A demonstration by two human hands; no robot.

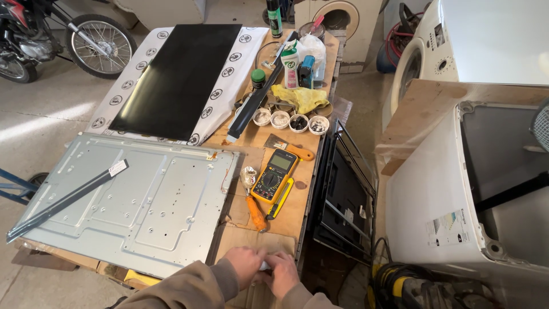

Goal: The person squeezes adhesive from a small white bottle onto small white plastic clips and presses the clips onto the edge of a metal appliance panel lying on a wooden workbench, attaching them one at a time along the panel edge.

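Note:
Both hands meet at the near edge of the wooden workbench. My left hand and my right hand pinch a small pale object between their fingers; most of it is hidden, so I cannot tell what it is. They rest on a piece of cardboard. Just beyond them lie an orange-handled screwdriver, a yellow multimeter and an orange-handled scraper. To the left lies a large grey metal back panel with a dark strip across it.
A black screen panel lies on white sheeting at the far left. Small cups of screws, a yellow cloth, bottles and a spray can crowd the far end. A black frame leans beside the bench. White washing machines stand right; a motorcycle is parked far left.

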